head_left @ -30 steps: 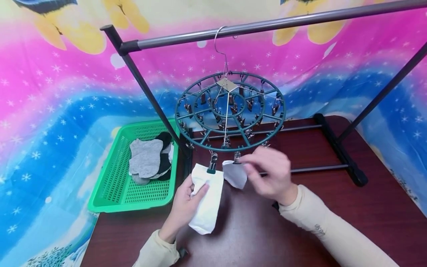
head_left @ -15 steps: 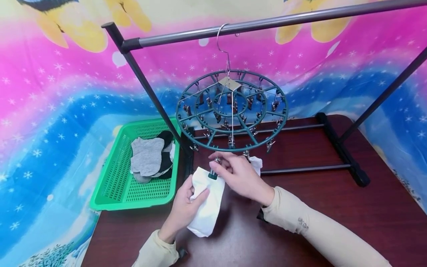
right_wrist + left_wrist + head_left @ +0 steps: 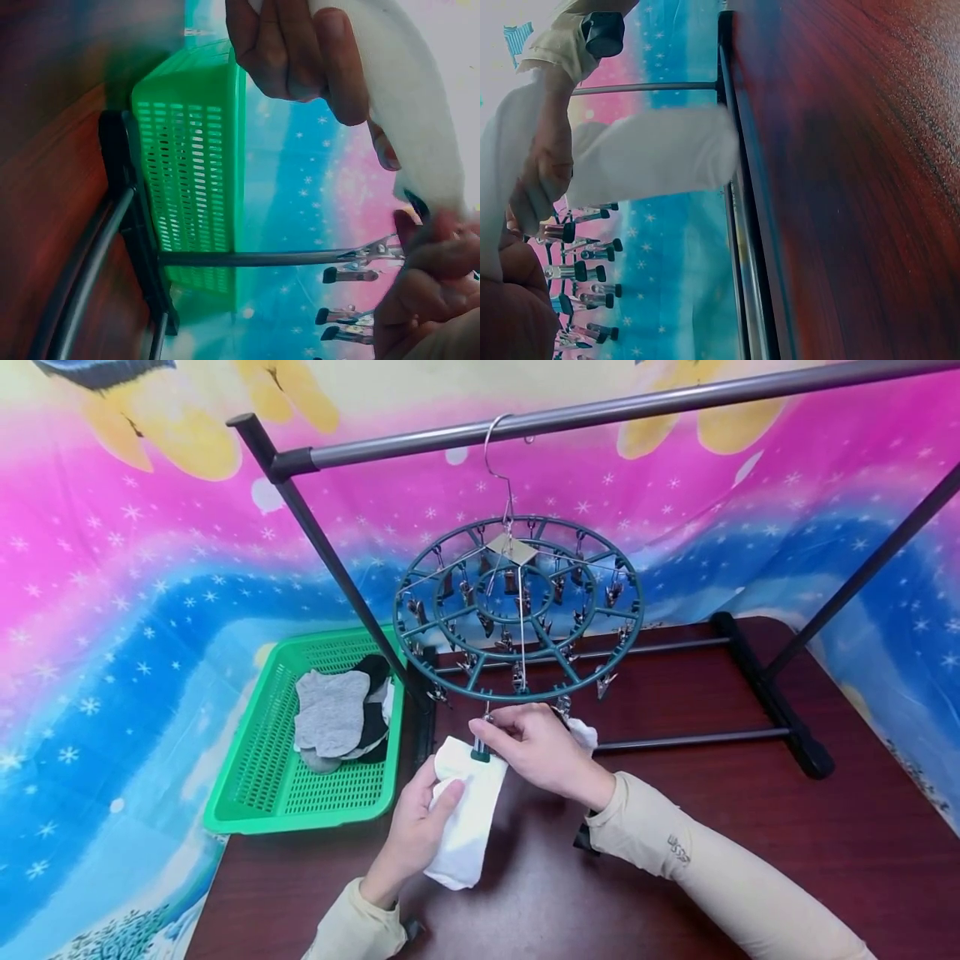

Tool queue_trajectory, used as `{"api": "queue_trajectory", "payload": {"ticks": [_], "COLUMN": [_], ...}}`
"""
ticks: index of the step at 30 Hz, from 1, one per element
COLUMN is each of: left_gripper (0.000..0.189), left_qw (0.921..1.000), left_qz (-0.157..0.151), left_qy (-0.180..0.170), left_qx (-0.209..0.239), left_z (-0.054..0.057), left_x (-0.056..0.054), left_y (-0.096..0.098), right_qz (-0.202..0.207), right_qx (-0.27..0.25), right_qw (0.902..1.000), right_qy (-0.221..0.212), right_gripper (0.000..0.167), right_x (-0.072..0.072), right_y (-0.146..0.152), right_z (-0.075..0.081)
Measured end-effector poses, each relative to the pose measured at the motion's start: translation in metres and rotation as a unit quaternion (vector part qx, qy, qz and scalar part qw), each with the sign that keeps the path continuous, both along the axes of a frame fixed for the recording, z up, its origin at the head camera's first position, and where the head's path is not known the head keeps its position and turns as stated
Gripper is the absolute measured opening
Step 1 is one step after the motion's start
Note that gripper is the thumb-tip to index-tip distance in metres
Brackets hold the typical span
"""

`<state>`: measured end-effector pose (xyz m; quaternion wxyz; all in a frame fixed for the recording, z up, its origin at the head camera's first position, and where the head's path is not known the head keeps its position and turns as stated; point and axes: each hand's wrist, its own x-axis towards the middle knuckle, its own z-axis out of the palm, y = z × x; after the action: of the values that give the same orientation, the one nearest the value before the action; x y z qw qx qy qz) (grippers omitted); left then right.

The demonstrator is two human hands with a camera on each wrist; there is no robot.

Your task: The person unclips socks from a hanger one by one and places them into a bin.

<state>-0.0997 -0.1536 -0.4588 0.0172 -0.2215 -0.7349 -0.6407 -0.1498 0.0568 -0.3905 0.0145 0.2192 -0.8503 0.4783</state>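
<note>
A white sock hangs slanting down under the front of a round green clip hanger. My left hand grips its side, thumb across the front. At the sock's top edge sits a dark-tipped metal clip, which my right hand pinches between thumb and fingers. A second white sock hangs partly hidden behind that hand; in the left wrist view this second sock dangles lengthwise. The right wrist view has the held sock between both hands.
A green basket with grey, black and white socks stands on the dark red table at left. The hanger hooks onto a grey rack bar. Several bare clips hang round it. The rack's foot lies at right.
My right hand has moved left from the second sock's clip to the clip on the first sock. The left hand keeps its grip, and the hanger has turned slightly.
</note>
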Motion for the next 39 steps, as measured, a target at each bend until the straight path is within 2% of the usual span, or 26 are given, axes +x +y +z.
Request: {"api": "queue_trajectory", "payload": {"ticks": [10, 16, 22, 26, 29, 35, 39], "left_gripper": [0.024, 0.022, 0.022, 0.016, 0.01, 0.014, 0.029], "left_qw": [0.9998, 0.9996, 0.9958, 0.9867, 0.9795, 0.9782, 0.9885], "left_qz": [0.012, -0.003, -0.003, -0.007, -0.001, 0.04, 0.065], "left_qy": [0.01, -0.005, 0.007, 0.023, 0.054, 0.086, 0.051], "left_qx": [-0.011, -0.028, -0.091, -0.161, -0.194, -0.185, -0.127], "left_z": [-0.002, 0.003, 0.018, 0.029, 0.034, 0.044, 0.055], "left_x": [0.001, 0.003, 0.004, 0.006, 0.006, 0.002, -0.005], "left_y": [-0.001, -0.006, -0.02, -0.033, -0.042, -0.058, -0.071], "right_qz": [0.013, 0.014, 0.012, 0.002, 0.003, 0.011, 0.025], "right_qx": [-0.067, -0.089, -0.091, -0.089, -0.081, -0.069, -0.073], "right_qw": [0.9976, 0.9958, 0.9956, 0.9954, 0.9959, 0.9952, 0.9942], "right_qy": [-0.012, -0.011, -0.021, -0.037, -0.04, -0.069, -0.075], "right_gripper": [0.038, 0.04, 0.041, 0.038, 0.034, 0.032, 0.029], "right_x": [0.001, 0.001, 0.0, -0.001, -0.002, -0.002, -0.003], "right_y": [-0.003, -0.004, -0.005, -0.005, -0.004, 0.001, 0.001], "right_z": [-0.002, -0.002, -0.001, -0.001, -0.002, -0.002, -0.002]}}
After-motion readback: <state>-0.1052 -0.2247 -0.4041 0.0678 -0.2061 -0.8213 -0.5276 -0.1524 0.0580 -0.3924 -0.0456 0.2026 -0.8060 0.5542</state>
